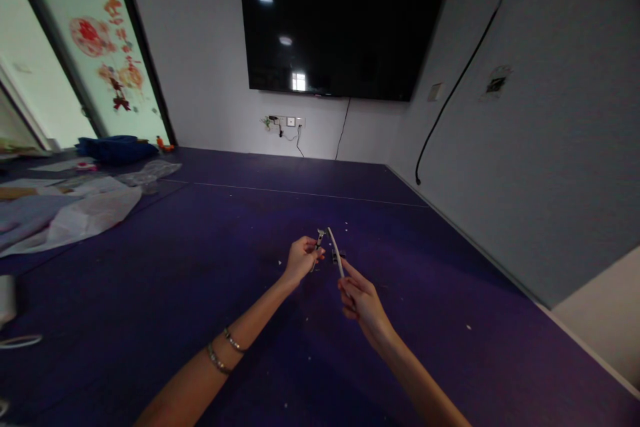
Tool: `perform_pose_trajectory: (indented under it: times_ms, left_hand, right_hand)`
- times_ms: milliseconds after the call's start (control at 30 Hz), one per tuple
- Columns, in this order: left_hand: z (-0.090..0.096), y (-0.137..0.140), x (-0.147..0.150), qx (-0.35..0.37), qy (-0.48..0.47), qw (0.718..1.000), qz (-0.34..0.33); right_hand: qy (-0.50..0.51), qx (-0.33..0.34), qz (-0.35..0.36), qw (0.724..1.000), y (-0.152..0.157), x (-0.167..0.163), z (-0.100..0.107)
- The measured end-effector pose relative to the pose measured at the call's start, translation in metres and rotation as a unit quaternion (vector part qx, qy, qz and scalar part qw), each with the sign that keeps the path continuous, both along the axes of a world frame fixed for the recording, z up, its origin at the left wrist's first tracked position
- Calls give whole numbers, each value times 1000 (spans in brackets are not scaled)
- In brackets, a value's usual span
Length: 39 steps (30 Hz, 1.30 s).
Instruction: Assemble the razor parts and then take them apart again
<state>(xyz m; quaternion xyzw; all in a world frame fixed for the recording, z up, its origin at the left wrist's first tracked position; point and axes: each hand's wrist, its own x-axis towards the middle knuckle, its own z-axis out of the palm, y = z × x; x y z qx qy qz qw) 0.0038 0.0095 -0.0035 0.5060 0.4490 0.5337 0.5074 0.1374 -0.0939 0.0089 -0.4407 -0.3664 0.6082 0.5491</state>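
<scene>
My left hand (303,259) is closed around a small silver metal piece with a T-shaped head (321,237); its exact kind is too small to tell. In my right hand (364,303) is a slim white toothbrush (335,250), its handle running up from my fingers. The brush's head leans toward the metal piece, close beside it; whether they touch I cannot tell. Just behind the brush, a small black object (339,257) lies on the dark purple surface (240,320), partly covered by the brush and my right index finger.
Small white scraps lie scattered around my hands. At the left are plastic sheeting (100,210), a dark blue cloth bundle (116,149) and a white object (7,300) near the edge. A wall-mounted television (345,20) and a hanging black cable (453,90) are beyond.
</scene>
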Motion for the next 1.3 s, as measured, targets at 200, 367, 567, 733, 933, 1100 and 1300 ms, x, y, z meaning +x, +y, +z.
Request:
perform_pose_trajectory:
  times_ms: [200,367,567,733,933,1100,1300]
  left_hand:
    - [-4,0,-1,6,-1,1000,-6]
    - [-2,-1,-1,-1,-1,1000,-2]
    - [-2,0,-1,-8,-8,1000,5]
    - [-6,0,0,-10,-4,1000,-12]
    - [-3,-1,-2,-11,-18,1000,10]
    - [-1,-4,-2,-18,-11,1000,-11]
    - [-5,-3,-3,-11,-7,1000,-10]
  right_hand:
    - [7,-3,-12,1000,1,-1,-2]
    - [4,2,-8,1000,1,0,-3]
    - [-1,-1,-4,1000,-3,0,-4]
    - [-8,0,-10,1000,-1,2,2]
    - [-11,-19,1,1000,-6,2,4]
    - [-3,-10,-13,1000,-3,2,6]
    - [8,-19,-10,1000,-4,1,-4]
